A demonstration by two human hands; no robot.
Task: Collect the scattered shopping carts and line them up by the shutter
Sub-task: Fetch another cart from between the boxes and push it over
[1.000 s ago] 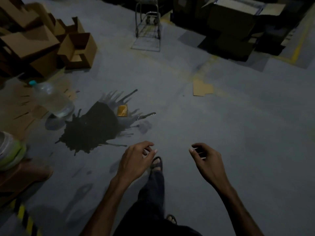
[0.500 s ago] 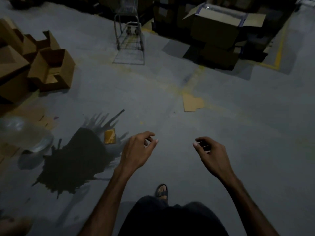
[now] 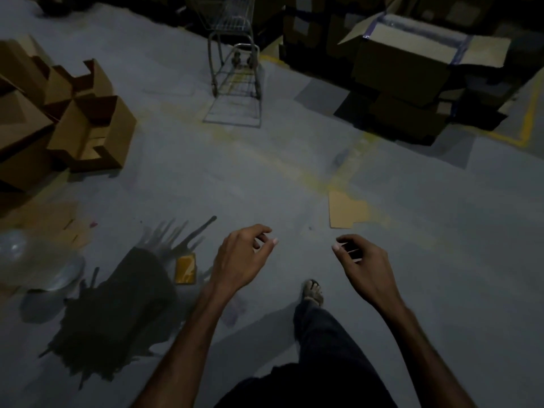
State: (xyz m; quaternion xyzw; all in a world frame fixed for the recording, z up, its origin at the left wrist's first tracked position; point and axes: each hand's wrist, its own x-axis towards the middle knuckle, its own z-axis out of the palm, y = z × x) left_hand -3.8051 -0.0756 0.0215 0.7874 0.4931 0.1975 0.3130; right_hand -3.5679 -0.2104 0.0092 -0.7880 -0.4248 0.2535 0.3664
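Facing one shopping cart [image 3: 234, 63], hands empty.

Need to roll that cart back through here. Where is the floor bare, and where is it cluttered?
Bare: the grey strip from the shopping cart toward the hands, between the dark spill and the flat cardboard scrap. Crowded: open boxes on the left, stacked cartons on the right.

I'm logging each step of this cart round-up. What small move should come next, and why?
Probably keep walking straight ahead to the shopping cart. Both the left hand and right hand hold nothing, fingers loosely curled, and the cart stands well beyond them. The dark spill lies off to the left.
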